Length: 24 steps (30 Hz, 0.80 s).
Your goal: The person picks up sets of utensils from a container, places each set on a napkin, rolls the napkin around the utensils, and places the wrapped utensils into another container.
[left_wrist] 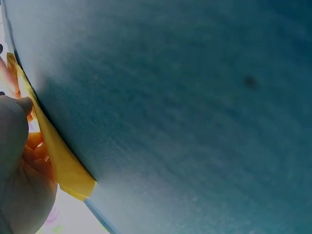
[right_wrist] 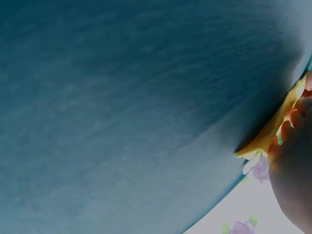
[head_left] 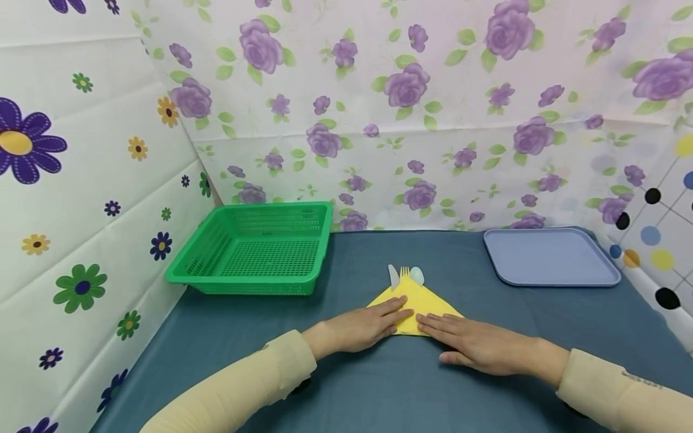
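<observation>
The left hand (head_left: pixel 357 328) and right hand (head_left: pixel 484 346) rest straight-fingered on a yellow napkin (head_left: pixel 415 297) mid-surface (head_left: pixel 373 397), partly covering it. A knife (head_left: pixel 393 277), fork (head_left: pixel 404 272) and spoon (head_left: pixel 417 275) protrude, lower parts hidden. Farther off, a green basket (head_left: pixel 243 288) stands left, a tray (head_left: pixel 552 258) right.

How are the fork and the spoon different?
The fork ends in prongs, while the spoon has a smooth, rounded end. The fork is yellow; the spoon is pale. The fork is in the middle, beside the knife; the spoon is at the right end. Both poke out of the yellow napkin.
</observation>
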{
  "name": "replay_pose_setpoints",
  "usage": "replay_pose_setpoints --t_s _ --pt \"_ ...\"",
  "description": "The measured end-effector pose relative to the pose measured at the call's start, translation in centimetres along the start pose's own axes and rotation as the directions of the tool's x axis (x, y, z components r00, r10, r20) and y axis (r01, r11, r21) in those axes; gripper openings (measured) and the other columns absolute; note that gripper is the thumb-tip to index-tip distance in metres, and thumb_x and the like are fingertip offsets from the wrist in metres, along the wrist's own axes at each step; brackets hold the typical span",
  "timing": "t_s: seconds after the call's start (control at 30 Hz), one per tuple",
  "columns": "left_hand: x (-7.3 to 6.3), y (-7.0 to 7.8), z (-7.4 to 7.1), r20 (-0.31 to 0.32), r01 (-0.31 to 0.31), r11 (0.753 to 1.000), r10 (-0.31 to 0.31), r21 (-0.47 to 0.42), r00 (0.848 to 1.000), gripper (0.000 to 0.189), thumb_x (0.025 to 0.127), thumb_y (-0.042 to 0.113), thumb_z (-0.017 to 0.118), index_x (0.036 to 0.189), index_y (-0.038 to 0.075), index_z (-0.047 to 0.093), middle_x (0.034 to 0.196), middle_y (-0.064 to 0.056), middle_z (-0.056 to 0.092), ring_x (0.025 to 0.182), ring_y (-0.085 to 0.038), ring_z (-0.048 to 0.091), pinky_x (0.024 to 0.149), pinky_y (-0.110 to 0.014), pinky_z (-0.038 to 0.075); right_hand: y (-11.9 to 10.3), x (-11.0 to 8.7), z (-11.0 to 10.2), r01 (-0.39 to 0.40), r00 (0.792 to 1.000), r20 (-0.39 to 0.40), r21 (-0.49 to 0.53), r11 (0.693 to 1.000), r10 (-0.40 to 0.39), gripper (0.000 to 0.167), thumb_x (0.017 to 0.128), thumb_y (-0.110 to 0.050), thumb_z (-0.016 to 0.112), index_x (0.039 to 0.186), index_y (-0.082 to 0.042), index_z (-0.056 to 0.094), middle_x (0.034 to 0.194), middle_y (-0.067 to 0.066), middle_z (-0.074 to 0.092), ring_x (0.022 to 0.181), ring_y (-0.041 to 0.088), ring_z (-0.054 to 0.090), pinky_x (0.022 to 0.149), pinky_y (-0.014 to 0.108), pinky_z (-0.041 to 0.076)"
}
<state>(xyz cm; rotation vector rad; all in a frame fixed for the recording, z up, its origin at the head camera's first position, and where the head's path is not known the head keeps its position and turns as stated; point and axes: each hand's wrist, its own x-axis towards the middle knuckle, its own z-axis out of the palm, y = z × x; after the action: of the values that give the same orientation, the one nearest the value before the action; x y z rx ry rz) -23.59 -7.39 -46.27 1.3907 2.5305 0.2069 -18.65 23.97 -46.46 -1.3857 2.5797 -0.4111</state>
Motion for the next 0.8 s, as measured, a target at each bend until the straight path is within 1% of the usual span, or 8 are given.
replay_pose_setpoints --t_s 0.13,0.27,0.33,0.4,0.53,0.6,0.7,0.8 --pt "0.1 0.0 0.0 0.003 0.000 1.000 0.000 0.001 1.000 0.055 0.116 0.037 0.029 0.169 0.028 0.017 0.175 0.002 0.007 0.159 -0.011 0.009 0.125 -0.036 0.030 0.6 -0.6 0.4 -0.029 0.999 0.045 0.012 1.000 0.028 0.067 0.112 -0.048 0.043 0.169 -0.024 0.019 0.174 -0.004 0.017 0.157 0.025 0.025 0.121 0.053 0.032" --pt "0.1 -0.1 0.0 0.006 -0.004 1.000 0.004 0.010 1.000 0.055 0.116 0.036 0.030 0.169 0.027 0.018 0.175 0.001 0.007 0.159 -0.011 0.010 0.125 -0.036 0.030 1.1 -1.6 0.7 -0.052 0.997 0.059 0.023 0.998 0.051 0.066 0.112 -0.049 0.042 0.169 -0.027 0.019 0.174 -0.006 0.017 0.157 0.025 0.024 0.123 0.049 0.029" --pt "0.0 -0.1 0.0 0.005 -0.006 1.000 0.006 0.016 1.000 0.055 0.116 0.036 0.030 0.169 0.027 0.018 0.175 0.001 0.008 0.159 -0.012 0.011 0.124 -0.036 0.031 1.4 -2.3 0.8 -0.063 0.996 0.058 0.026 0.998 0.061 0.065 0.112 -0.049 0.041 0.169 -0.028 0.019 0.174 -0.006 0.018 0.157 0.026 0.024 0.126 0.042 0.024" --pt "0.0 -0.2 0.1 0.002 -0.009 1.000 0.009 0.023 1.000 0.055 0.116 0.036 0.030 0.169 0.026 0.018 0.175 0.000 0.008 0.159 -0.012 0.011 0.124 -0.036 0.031 1.6 -2.9 0.8 -0.068 0.997 0.052 0.040 0.997 0.066 0.064 0.112 -0.048 0.041 0.169 -0.028 0.020 0.173 -0.006 0.019 0.157 0.026 0.024 0.128 0.031 0.014" --pt "-0.1 -0.2 0.2 -0.005 -0.014 0.999 0.014 0.031 1.000 0.055 0.116 0.036 0.030 0.169 0.026 0.018 0.175 0.000 0.009 0.159 -0.012 0.011 0.124 -0.036 0.031 1.7 -3.8 0.7 -0.063 0.998 0.025 0.055 0.997 0.061 0.063 0.112 -0.046 0.043 0.168 -0.027 0.022 0.173 -0.005 0.022 0.157 0.028 0.026 0.121 0.011 -0.004" --pt "-0.2 -0.3 0.2 -0.007 -0.016 0.999 0.016 0.032 1.000 0.055 0.116 0.037 0.030 0.169 0.026 0.018 0.175 0.000 0.009 0.159 -0.011 0.012 0.124 -0.036 0.031 1.7 -4.2 0.5 -0.058 0.998 0.015 0.053 0.997 0.058 0.062 0.112 -0.046 0.043 0.168 -0.027 0.023 0.172 -0.005 0.023 0.156 0.030 0.027 0.117 0.007 -0.007" --pt "-0.2 -0.3 0.2 -0.011 -0.022 0.999 0.022 0.034 1.000 0.055 0.116 0.036 0.030 0.169 0.026 0.018 0.175 0.000 0.010 0.159 -0.011 0.012 0.124 -0.036 0.032 1.6 -4.6 0.4 -0.063 0.998 0.004 0.065 0.996 0.063 0.062 0.112 -0.044 0.044 0.168 -0.026 0.024 0.172 -0.004 0.025 0.156 0.032 0.028 0.116 0.005 -0.007" --pt "-0.2 -0.3 0.2 -0.015 -0.031 0.999 0.031 0.036 0.999 0.055 0.116 0.036 0.030 0.169 0.025 0.019 0.175 -0.001 0.010 0.159 -0.012 0.012 0.124 -0.036 0.032 1.8 -5.2 0.4 -0.100 0.995 0.002 0.102 0.990 0.100 0.060 0.112 -0.044 0.045 0.167 -0.028 0.026 0.171 -0.006 0.026 0.156 0.034 0.027 0.115 0.003 -0.006"
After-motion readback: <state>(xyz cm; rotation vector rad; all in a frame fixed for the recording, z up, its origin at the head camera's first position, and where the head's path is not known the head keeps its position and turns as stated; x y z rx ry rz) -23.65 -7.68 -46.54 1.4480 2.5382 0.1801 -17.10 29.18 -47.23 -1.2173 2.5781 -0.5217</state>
